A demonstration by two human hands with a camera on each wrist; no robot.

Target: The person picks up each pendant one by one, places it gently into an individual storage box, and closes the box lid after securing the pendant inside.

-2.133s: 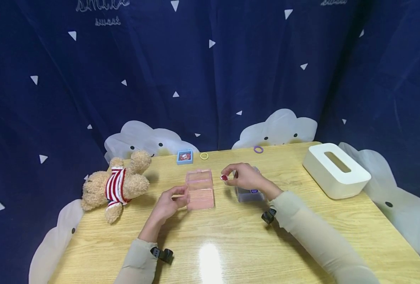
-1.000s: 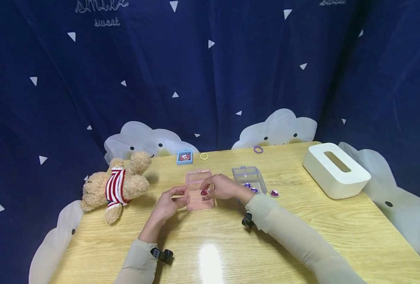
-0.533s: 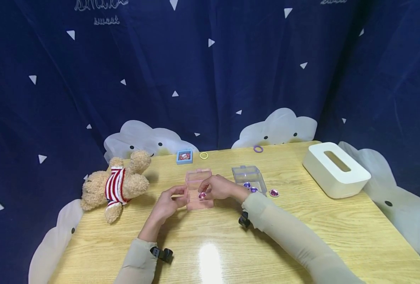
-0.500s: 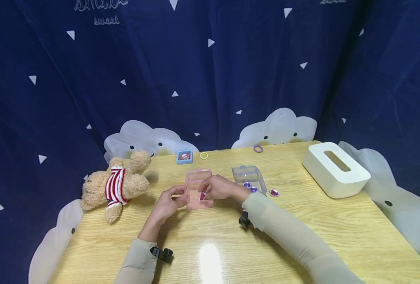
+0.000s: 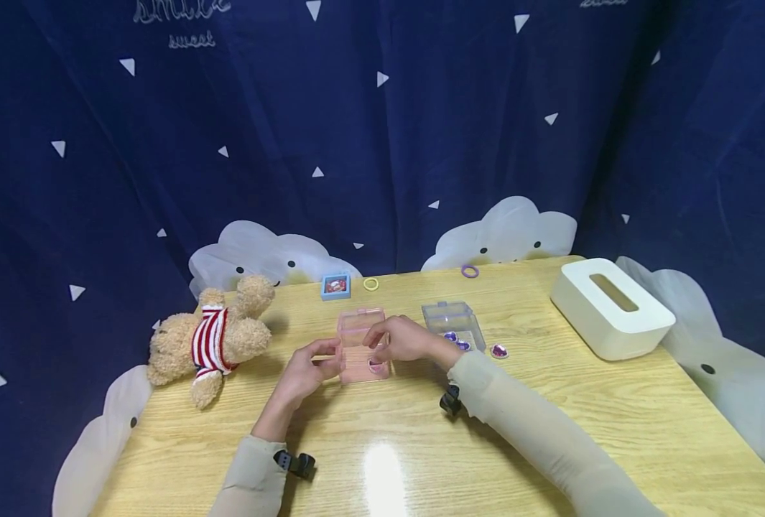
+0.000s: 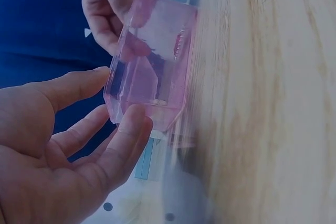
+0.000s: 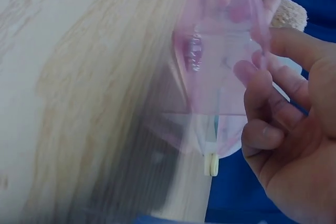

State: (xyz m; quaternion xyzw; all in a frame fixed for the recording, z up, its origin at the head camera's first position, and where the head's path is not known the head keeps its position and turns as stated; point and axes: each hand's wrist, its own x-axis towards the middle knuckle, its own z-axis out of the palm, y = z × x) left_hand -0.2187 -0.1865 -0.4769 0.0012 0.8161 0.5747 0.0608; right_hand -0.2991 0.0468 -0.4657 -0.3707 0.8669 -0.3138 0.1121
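A pink see-through box [image 5: 350, 373] stands on the table with its lid raised. At its left end my left hand [image 5: 306, 370] holds it with thumb and fingertips, as the left wrist view shows nearer [image 6: 79, 140]. Over the box's right side my right hand [image 5: 403, 339] hovers, fingers loosely bent and fingertips inside the rim, holding nothing. A red-pink gem with a pale edge [image 5: 376, 366] lies on the box floor below those fingertips; the right wrist view shows the gem [image 7: 194, 51] apart from the fingers, through the tinted wall.
Right of the pink box sits a clear grey box [image 5: 448, 314] holding purple gems [image 5: 462, 345]. Beside it lies another pink gem [image 5: 499, 351]. A teddy bear [image 5: 210, 337], small blue box [image 5: 335, 286], yellow ring [image 5: 371, 284], purple ring [image 5: 470, 271] and white tissue box [image 5: 615, 316] lie farther out.
My right hand has moved left from the grey box to the pink box with the red gem and let it go there. The left hand has stayed at the pink box.
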